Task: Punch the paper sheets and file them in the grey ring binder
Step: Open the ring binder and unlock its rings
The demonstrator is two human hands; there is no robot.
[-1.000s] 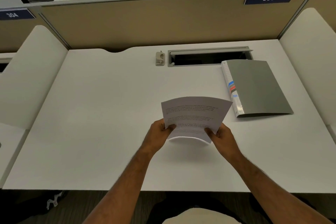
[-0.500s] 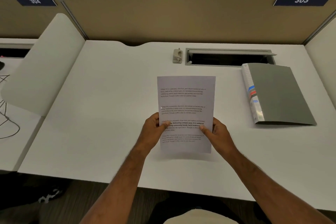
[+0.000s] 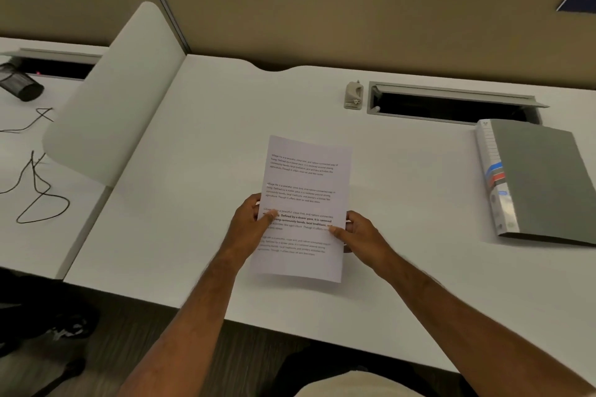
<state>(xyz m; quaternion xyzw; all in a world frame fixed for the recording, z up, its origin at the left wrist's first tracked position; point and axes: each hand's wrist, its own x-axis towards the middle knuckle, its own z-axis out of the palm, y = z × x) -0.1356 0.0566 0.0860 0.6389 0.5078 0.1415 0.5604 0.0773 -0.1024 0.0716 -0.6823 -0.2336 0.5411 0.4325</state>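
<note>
White paper sheets [image 3: 306,190] with printed text are held upright-facing over the middle of the white desk [image 3: 200,171]. My left hand [image 3: 251,222] pinches their left edge, thumb on the printed side. My right hand [image 3: 358,234] pinches the right edge the same way. The grey ring binder [image 3: 541,180] lies closed at the right of the desk, its labelled spine toward the sheets, about a hand's width from my right hand. A small beige hole punch [image 3: 354,95] sits at the back of the desk beside the cable slot.
An open cable slot [image 3: 451,108] runs along the back, under the tan partition [image 3: 354,19]. A white curved divider [image 3: 109,97] bounds the desk on the left. Beyond it, the neighbouring desk holds black cables [image 3: 35,190] and a black mesh cup [image 3: 19,82].
The sheets went from bent back and curved to flat and upright in both hands. The view swung left, so the binder now sits further right.
</note>
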